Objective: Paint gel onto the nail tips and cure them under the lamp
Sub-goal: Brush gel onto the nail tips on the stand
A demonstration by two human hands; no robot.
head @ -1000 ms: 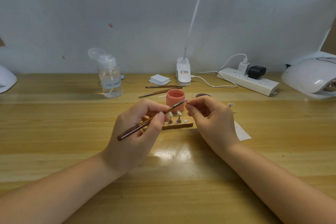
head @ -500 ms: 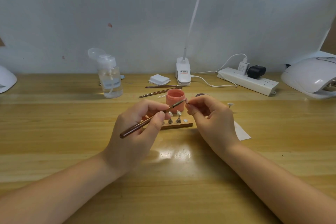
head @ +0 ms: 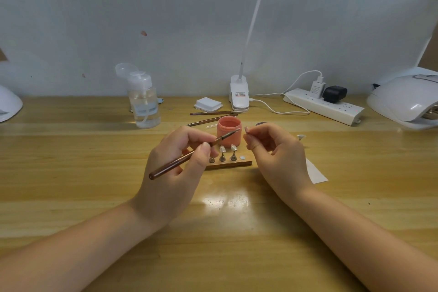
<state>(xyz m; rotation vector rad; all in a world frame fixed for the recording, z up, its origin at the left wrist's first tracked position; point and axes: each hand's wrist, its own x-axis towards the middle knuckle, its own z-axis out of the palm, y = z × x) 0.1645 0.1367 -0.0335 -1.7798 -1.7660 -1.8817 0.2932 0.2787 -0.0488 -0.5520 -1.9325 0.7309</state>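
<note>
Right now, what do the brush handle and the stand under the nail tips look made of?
The brush handle looks like lacquered dark wood or resin: glossy brown with a highlight along it. The stand looks like bare wood: matte brown block. Its small pegs look metallic, shiny grey.

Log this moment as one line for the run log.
phase: painting gel | left hand: holds brush | right hand: pinches nail tip | brush tip: just short of nail tip | pink jar: open, behind

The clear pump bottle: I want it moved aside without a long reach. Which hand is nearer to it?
Left. The left hand, gripping the brush, sits in front and to the right of the pump bottle. The right hand lies farther right, beyond the pink jar.
</note>
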